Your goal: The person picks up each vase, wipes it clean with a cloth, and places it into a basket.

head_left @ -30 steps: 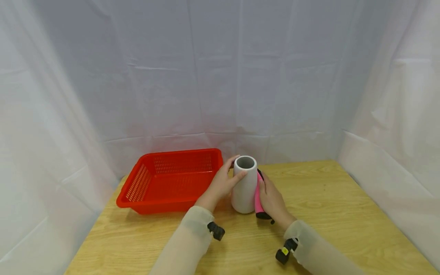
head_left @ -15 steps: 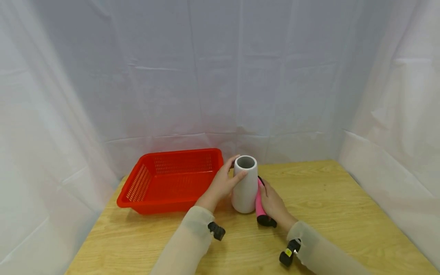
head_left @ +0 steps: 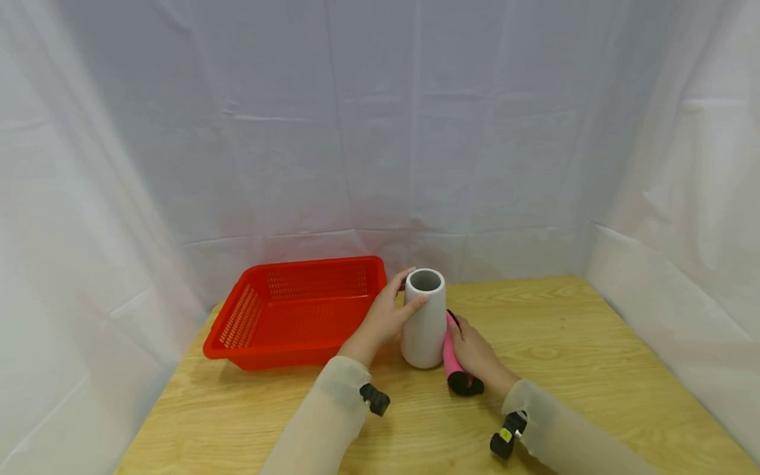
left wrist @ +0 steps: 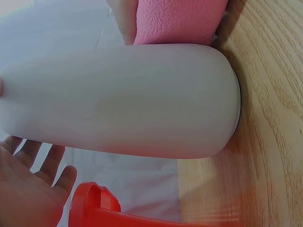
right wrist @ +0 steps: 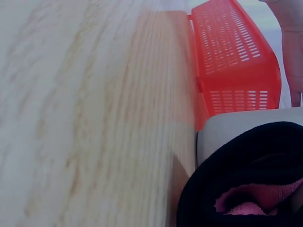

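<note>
Left of the vase: red basket (head_left: 297,310) on the bench (head_left: 594,356). Our left hand (head_left: 386,316) grips the upright white vase (head_left: 423,323), probably smooth, fragile; hold mid-body. Right of it, our right hand (head_left: 477,356) clasps a soft pink roll (head_left: 452,353) touching the vase.

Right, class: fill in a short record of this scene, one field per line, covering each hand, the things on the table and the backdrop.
left hand: grips white vase near its rim
right hand: holds pink roll with black end against the vase
vase: upright, mouth open
basket: red basket, on the vase's left
surface: wooden table
backdrop: white cloth
</note>
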